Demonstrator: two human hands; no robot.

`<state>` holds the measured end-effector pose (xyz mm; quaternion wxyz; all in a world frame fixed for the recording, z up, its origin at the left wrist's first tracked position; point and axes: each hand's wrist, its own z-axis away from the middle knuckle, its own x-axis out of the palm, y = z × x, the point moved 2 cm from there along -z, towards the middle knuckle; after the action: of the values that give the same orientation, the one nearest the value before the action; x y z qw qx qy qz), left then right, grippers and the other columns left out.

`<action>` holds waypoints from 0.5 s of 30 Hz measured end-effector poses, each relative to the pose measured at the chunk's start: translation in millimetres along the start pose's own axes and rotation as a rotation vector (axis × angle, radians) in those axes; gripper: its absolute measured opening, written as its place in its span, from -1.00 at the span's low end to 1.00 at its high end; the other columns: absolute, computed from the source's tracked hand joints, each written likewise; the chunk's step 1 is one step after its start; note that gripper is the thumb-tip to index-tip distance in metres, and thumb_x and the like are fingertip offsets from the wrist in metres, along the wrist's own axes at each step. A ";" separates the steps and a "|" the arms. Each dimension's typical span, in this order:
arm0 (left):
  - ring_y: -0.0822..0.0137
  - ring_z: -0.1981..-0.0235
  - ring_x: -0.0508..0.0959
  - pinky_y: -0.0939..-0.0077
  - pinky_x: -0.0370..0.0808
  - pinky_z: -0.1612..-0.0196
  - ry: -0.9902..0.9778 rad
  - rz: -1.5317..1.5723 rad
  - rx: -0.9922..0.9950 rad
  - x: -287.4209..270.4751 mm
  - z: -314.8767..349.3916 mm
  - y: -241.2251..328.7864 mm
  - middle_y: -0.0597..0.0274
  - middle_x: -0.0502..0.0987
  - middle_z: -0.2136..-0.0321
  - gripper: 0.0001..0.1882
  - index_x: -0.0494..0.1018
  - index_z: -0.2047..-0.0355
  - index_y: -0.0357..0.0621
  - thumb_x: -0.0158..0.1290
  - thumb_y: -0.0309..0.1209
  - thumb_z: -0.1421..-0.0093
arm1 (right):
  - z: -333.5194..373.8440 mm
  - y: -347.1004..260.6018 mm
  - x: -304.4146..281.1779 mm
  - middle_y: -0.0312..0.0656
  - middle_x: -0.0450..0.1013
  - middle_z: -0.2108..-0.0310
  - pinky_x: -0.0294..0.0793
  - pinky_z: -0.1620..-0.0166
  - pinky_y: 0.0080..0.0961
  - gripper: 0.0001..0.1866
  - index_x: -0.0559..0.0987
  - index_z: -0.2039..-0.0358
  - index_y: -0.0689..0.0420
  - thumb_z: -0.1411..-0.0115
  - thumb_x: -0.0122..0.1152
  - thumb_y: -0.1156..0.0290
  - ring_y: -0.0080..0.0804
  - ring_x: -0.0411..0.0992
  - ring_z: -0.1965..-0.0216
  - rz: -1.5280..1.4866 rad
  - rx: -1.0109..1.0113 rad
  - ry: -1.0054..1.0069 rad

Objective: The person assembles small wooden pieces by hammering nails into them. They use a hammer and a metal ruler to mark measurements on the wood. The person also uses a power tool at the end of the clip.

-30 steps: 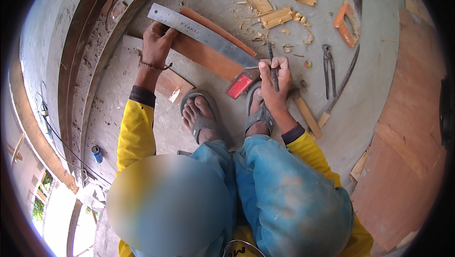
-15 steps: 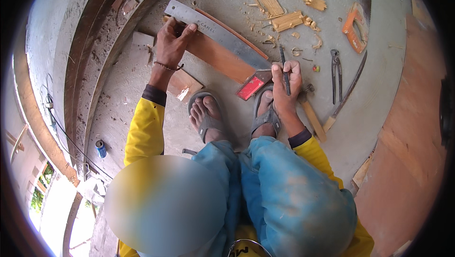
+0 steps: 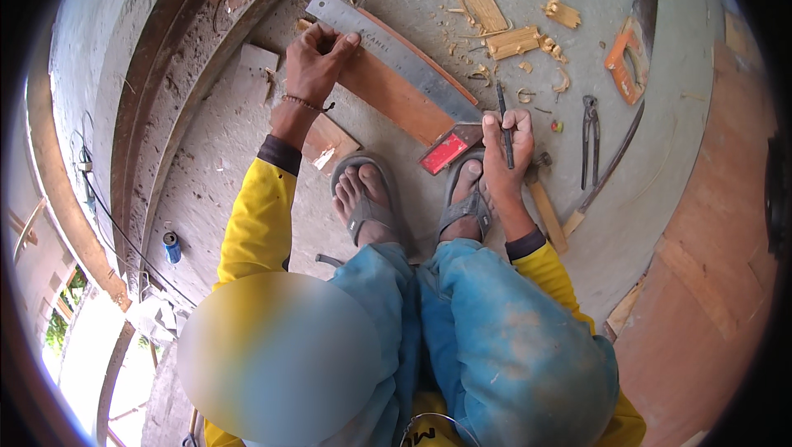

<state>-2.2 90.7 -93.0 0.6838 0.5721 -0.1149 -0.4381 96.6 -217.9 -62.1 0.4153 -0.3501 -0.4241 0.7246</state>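
A reddish-brown wooden board lies at a slant in front of my feet. Across it rests a try square, its steel blade along the board and its dark stock with a red face at the near right end. My left hand is closed around the far left end of the board, thumb on the blade and fingers partly hidden. Beside the stock, my right hand pinches a dark pencil-like marker, held nearly upright; whether this hand also touches the square I cannot tell.
To the right lie a hammer, pincers and a handsaw with an orange handle. Wood offcuts and shavings are scattered beyond the board. A blue can stands at left, near a curved ledge.
The whole view has shifted slightly. Both hands keep their grips, and the try square stays along the board.
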 end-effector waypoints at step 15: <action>0.63 0.48 0.50 0.64 0.44 0.38 -0.023 -0.093 -0.026 1.7 -4.7 12.3 0.43 0.57 0.51 -0.72 0.56 0.42 -0.21 0.33 -0.25 -0.20 | -2.1 10.5 -2.9 -0.28 0.42 0.35 0.40 0.17 -0.64 -0.73 0.29 0.31 0.12 -0.32 0.26 0.44 -0.65 0.34 0.30 -0.021 -0.067 -0.015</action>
<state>7.7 92.2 -84.3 0.6687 0.5630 -0.0905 -0.4772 96.4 -222.9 -72.0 0.4079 -0.3540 -0.4549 0.7081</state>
